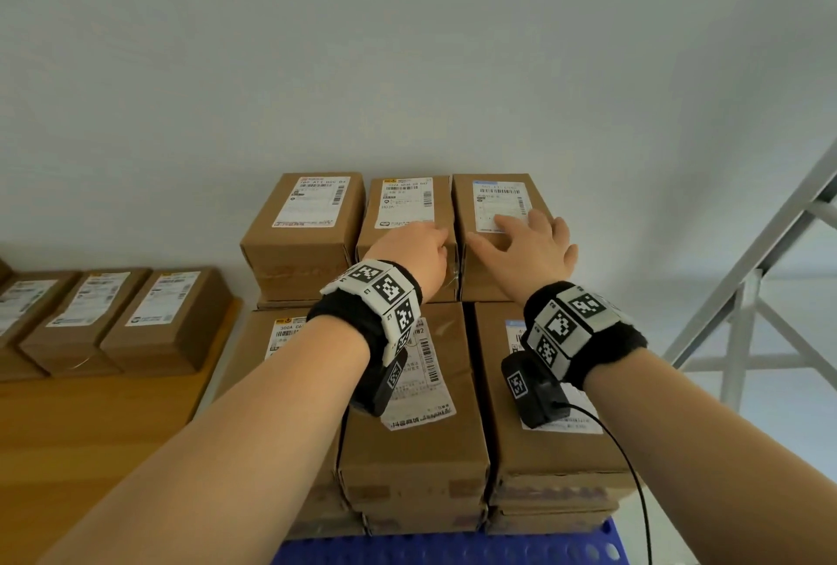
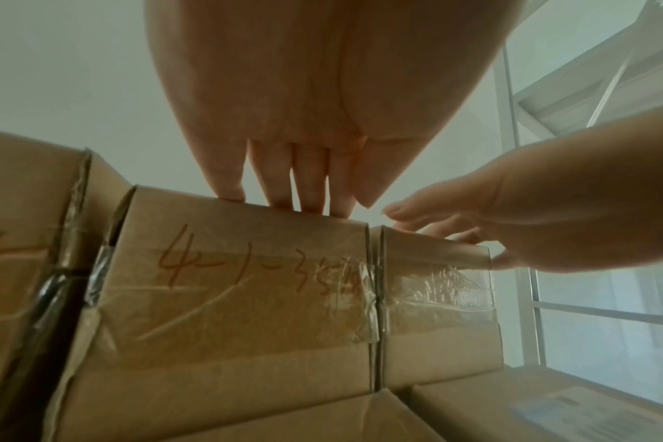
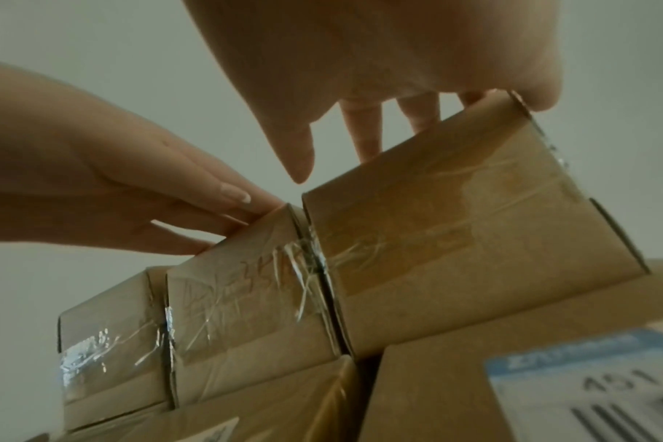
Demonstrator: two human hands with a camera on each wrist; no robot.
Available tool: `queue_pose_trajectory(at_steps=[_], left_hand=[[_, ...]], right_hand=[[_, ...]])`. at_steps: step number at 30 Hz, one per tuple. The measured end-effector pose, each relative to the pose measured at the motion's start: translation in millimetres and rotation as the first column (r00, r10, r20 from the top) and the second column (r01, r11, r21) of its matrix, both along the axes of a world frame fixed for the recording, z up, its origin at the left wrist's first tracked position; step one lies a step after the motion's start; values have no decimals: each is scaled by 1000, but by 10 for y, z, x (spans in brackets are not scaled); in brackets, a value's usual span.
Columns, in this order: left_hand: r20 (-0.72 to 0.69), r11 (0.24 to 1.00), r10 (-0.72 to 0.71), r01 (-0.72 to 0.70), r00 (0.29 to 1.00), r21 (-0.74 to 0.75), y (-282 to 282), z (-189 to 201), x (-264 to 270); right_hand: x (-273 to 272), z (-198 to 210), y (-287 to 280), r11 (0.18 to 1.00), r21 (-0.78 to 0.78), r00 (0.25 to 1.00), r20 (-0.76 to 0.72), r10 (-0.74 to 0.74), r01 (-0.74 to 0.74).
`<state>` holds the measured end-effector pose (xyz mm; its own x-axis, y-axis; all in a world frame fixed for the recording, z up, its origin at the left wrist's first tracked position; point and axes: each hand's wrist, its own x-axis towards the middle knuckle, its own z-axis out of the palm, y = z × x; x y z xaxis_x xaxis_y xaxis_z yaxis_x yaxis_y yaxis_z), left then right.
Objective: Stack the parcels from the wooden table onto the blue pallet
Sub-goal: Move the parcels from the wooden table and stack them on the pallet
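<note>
Both hands on the top row of the pallet stack. Right hand lies flat, fingers spread, on the right box; left hand rests straight fingers on the middle box, just beside. Right box touches the middle one, long axis running away toward the wall. Blue pallet sits under the stack. Remaining parcels wait on the tabletop, well off to the left, so the left hand is nearer for the next pick. Neither grip holds anything.
</note>
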<state>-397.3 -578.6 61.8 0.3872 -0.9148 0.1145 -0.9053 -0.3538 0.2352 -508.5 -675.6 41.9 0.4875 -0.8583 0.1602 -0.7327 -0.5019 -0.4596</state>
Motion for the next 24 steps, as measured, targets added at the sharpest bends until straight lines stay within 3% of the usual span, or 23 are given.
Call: queue_pose_trajectory(at_steps=[13,24], left_hand=[[24,1000,-10,10,1000,16,-23,-18,8],[-7,998,20,-19,1000,65,34,29,-39]], right_hand=[[23,-31,7,999,-42,996,-88,-6,2],[6,-11,39,1000,3,999,-52,-4,4]])
